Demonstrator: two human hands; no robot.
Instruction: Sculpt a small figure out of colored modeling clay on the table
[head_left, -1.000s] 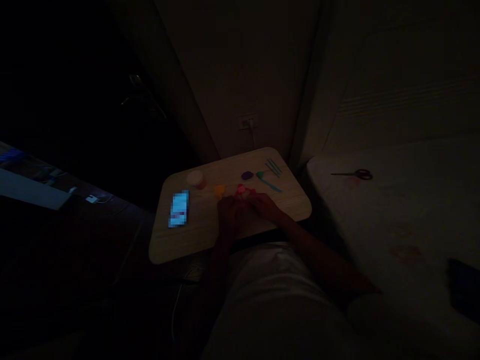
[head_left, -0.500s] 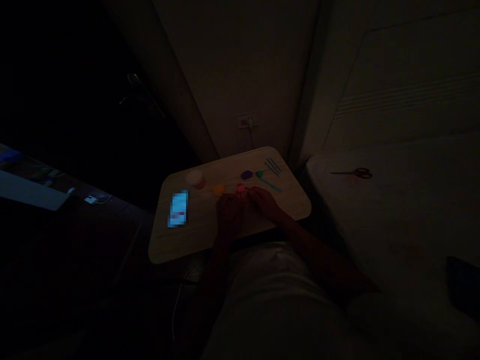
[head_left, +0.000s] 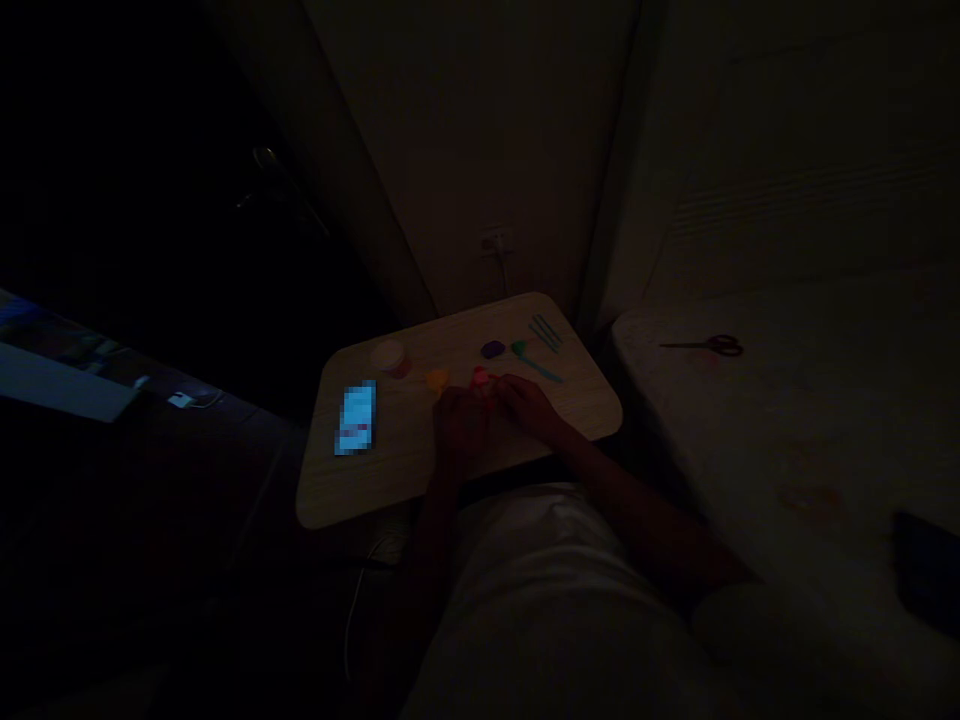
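In dim light my left hand (head_left: 459,418) and my right hand (head_left: 523,402) meet over a small wooden-topped table (head_left: 405,470). Between their fingers is a bright pink-red lump of modelling clay (head_left: 481,377); the hands partly cover it. Both hands look closed around it, though darkness blurs the fingers. An orange lump (head_left: 437,379) lies just beyond my left hand. Farther back are a purple lump (head_left: 493,349) and a green lump (head_left: 519,348), the latter touching the end of a teal tool (head_left: 541,369).
Several thin teal sticks (head_left: 546,332) lie at the table's back right. A pale-lidded tub (head_left: 390,358) and a lit phone (head_left: 355,418) are on the left. Scissors (head_left: 705,345) rest on a pale surface to the right. A plugged socket (head_left: 496,240) is on the wall behind.
The view has dimmed a little. Both hands stay at the pink-red clay with only slight finger movement; the other things lie where they were.
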